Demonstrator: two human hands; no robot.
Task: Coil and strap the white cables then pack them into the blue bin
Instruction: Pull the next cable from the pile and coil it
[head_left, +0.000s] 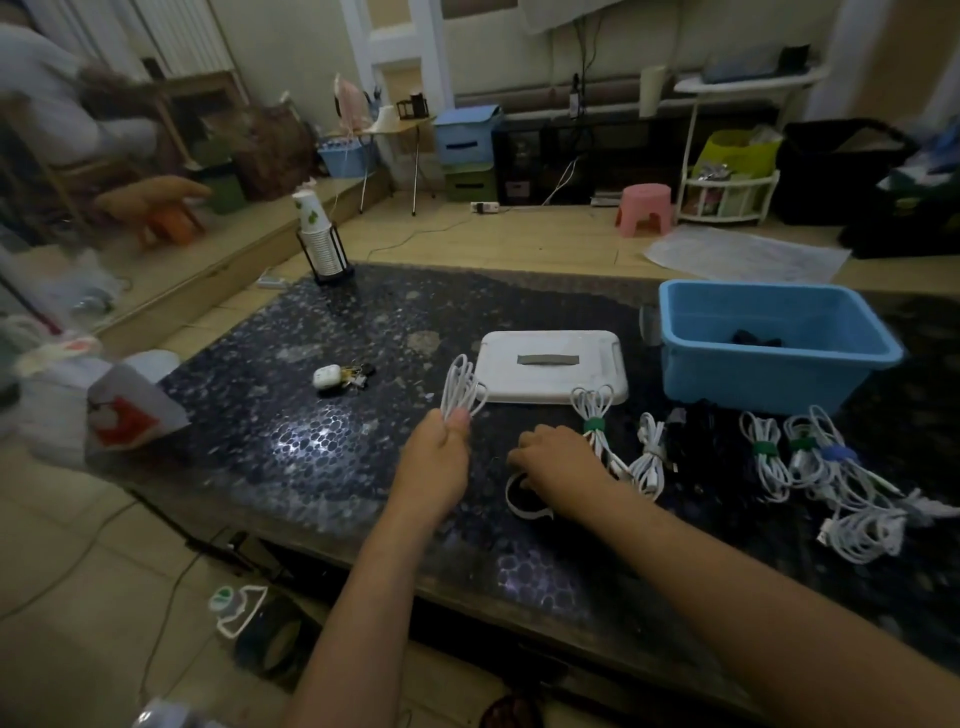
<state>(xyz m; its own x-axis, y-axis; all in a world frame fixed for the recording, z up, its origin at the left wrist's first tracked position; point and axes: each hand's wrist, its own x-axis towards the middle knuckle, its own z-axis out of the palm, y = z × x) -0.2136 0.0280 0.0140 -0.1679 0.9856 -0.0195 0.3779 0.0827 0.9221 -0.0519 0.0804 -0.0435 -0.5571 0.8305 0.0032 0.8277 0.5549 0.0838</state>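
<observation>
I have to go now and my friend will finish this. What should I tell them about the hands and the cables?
Left hand grips a coiled white cable, not strapped yet. Right hand rests on the table over a white strap; whether it pinches it is unclear. Strapped cables lie in front of the blue bin. No white cable shows in the bin. Left: strap this coil, pack them all.
</observation>
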